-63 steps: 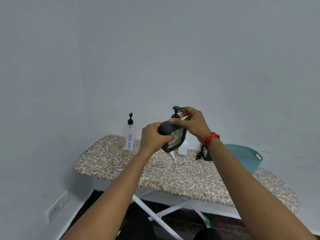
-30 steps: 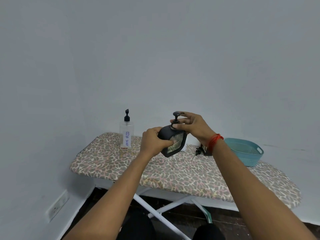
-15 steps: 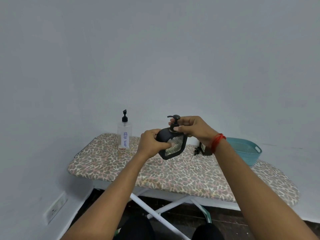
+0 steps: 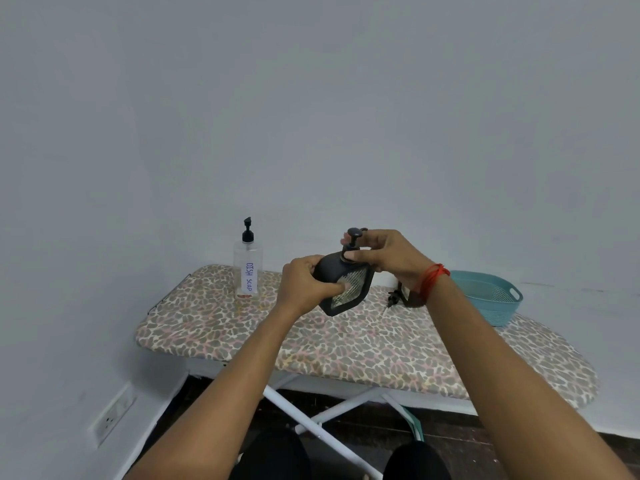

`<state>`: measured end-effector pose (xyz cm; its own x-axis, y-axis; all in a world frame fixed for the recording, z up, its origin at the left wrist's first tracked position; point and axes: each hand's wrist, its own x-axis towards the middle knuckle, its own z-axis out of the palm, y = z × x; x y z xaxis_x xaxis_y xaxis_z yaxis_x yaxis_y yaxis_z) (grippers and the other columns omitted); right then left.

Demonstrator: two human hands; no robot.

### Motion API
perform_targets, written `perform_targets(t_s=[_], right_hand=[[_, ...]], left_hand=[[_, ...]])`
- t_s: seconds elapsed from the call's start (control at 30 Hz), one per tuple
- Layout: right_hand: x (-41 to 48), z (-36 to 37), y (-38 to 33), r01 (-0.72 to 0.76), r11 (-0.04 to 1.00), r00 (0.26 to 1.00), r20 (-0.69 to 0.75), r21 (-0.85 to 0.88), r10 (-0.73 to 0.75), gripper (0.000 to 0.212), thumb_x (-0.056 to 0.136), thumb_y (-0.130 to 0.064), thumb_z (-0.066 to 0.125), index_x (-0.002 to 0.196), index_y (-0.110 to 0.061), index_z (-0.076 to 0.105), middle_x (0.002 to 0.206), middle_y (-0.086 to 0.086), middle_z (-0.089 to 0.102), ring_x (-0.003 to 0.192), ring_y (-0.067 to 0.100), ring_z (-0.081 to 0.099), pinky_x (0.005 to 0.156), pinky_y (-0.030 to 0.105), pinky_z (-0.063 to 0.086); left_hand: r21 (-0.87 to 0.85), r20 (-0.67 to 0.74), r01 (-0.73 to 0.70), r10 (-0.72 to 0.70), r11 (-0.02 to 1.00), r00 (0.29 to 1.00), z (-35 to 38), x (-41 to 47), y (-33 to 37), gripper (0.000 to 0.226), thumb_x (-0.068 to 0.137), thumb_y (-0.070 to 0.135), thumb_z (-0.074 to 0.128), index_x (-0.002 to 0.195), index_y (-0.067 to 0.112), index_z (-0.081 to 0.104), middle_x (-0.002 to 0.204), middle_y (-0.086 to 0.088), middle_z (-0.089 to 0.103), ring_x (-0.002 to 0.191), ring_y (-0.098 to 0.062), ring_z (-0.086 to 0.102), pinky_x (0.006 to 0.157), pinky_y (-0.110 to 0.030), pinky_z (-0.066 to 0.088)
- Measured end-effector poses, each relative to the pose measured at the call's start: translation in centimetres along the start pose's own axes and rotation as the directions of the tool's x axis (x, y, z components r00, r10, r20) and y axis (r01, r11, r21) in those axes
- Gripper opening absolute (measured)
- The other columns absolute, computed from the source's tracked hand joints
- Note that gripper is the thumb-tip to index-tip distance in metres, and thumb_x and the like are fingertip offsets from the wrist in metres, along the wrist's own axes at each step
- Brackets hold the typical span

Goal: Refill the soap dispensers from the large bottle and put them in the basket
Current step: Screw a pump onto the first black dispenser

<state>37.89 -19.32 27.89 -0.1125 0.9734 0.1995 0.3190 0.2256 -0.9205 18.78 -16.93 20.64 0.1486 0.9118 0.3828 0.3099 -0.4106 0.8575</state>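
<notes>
Left hand: grip clamped on dispenser body, held above board.
Right hand: grip pinching its pump.

Black dispenser is sitting more upright than two seconds back, when it leaned harder and a white tube showed below its base; that tube is no longer showing. Pump head is now pointing a different way. Right hand is pinching lower, at the pump collar. Left hand is gripping the body a little lower over the ironing board.
</notes>
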Motion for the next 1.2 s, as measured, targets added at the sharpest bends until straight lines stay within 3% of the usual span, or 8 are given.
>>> perform_targets(t_s=[0.17, 0.33, 0.47, 0.6, 0.7, 0.9, 1.1, 1.2], right_hand=[[0.8, 2.0, 1.5, 0.075, 0.997, 0.975, -0.212, 0.019, -0.069, 0.02, 0.071, -0.011, 0.09, 0.085, -0.007, 0.077, 0.098, 0.006, 0.078, 0.092, 0.018, 0.074, 0.089, 0.04, 0.06], [0.8, 4.4, 2.4, 0.01, 0.984, 0.874, -0.477, -0.177, -0.094, 0.051, 0.059, -0.05, 0.093, 0.093, -0.019, 0.071, 0.078, -0.001, 0.068, 0.076, 0.011, 0.067, 0.071, 0.023, 0.053], [0.9, 3.5, 2.3, 0.002, 0.993, 0.93, -0.364, -0.122, -0.046, 0.064, 0.064, -0.046, 0.092, 0.117, -0.024, 0.064, 0.107, -0.008, 0.063, 0.094, 0.005, 0.06, 0.078, 0.019, 0.046], [0.7, 1.7, 2.1, 0.02, 0.996, 0.994, -0.11, 0.083, -0.01, 0.056, 0.078, -0.01, 0.086, 0.129, -0.014, 0.063, 0.115, 0.007, 0.073, 0.105, 0.021, 0.069, 0.079, 0.027, 0.056], [1.1, 2.1, 2.5, 0.058, 0.994, 0.977, -0.21, 0.097, -0.036, 0.074, 0.07, -0.013, 0.092, 0.134, -0.02, 0.055, 0.099, 0.007, 0.075, 0.1, 0.015, 0.072, 0.089, 0.032, 0.057], [1.0, 4.2, 2.5, 0.052, 0.996, 0.883, -0.462, -0.07, -0.079, 0.088, 0.059, -0.039, 0.097, 0.129, -0.025, 0.046, 0.084, -0.002, 0.056, 0.079, 0.008, 0.061, 0.073, 0.023, 0.049], [0.7, 2.3, 3.2, 0.033, 0.992, 0.993, -0.118, 0.124, -0.019, 0.025, 0.078, -0.003, 0.083, 0.102, -0.004, 0.075, 0.112, 0.014, 0.074, 0.11, 0.03, 0.069, 0.092, 0.033, 0.059], [0.8, 2.6, 3.2, 0.072, 0.99, 0.981, -0.19, 0.125, -0.047, 0.019, 0.072, -0.001, 0.087, 0.084, -0.011, 0.076, 0.103, 0.011, 0.077, 0.105, 0.032, 0.071, 0.093, 0.042, 0.059]], left_hand=[[-0.013, -0.066, 0.005, -0.006, 1.0, 0.998, 0.8, -0.5, -0.1, 0.039, 0.063, 0.024, 0.092, 0.099, 0.022, 0.078, 0.084, 0.006, 0.078, 0.079, -0.01, 0.075, 0.07, -0.041, 0.064], [0.029, -0.088, 0.002, 0.0, 1.0, 0.996, 1.6, -0.8, 0.2, 0.03, 0.064, 0.02, 0.09, 0.089, 0.023, 0.074, 0.079, 0.007, 0.076, 0.074, -0.008, 0.073, 0.068, -0.038, 0.063], [0.041, -0.074, 0.005, -0.002, 0.999, 0.997, 1.2, -0.9, 0.0, 0.034, 0.065, 0.021, 0.091, 0.09, 0.031, 0.07, 0.084, 0.006, 0.076, 0.079, -0.008, 0.073, 0.072, -0.036, 0.063], [-0.002, -0.072, 0.018, -0.018, 1.0, 0.997, 0.7, -0.8, -0.5, 0.036, 0.06, 0.026, 0.088, 0.094, 0.028, 0.075, 0.087, 0.005, 0.078, 0.081, -0.011, 0.074, 0.072, -0.042, 0.064], [-0.008, -0.103, 0.01, -0.011, 1.0, 0.995, 1.0, -0.9, -0.2, 0.039, 0.059, 0.026, 0.087, 0.096, 0.023, 0.077, 0.083, 0.006, 0.077, 0.077, -0.011, 0.074, 0.07, -0.042, 0.063], [0.03, -0.098, 0.011, -0.008, 0.999, 0.995, 2.0, -1.0, 0.0, 0.031, 0.064, 0.022, 0.089, 0.092, 0.02, 0.076, 0.079, 0.007, 0.076, 0.074, -0.01, 0.073, 0.068, -0.041, 0.063], [0.051, -0.112, 0.014, -0.008, 0.999, 0.994, 1.1, -1.3, -0.5, 0.033, 0.065, 0.016, 0.09, 0.094, 0.022, 0.076, 0.079, 0.008, 0.074, 0.076, -0.009, 0.073, 0.069, -0.036, 0.063], [0.024, -0.128, 0.011, -0.008, 1.0, 0.992, 1.4, -1.5, -0.7, 0.032, 0.063, 0.016, 0.088, 0.092, 0.022, 0.076, 0.079, 0.005, 0.076, 0.074, -0.012, 0.073, 0.067, -0.039, 0.063]])
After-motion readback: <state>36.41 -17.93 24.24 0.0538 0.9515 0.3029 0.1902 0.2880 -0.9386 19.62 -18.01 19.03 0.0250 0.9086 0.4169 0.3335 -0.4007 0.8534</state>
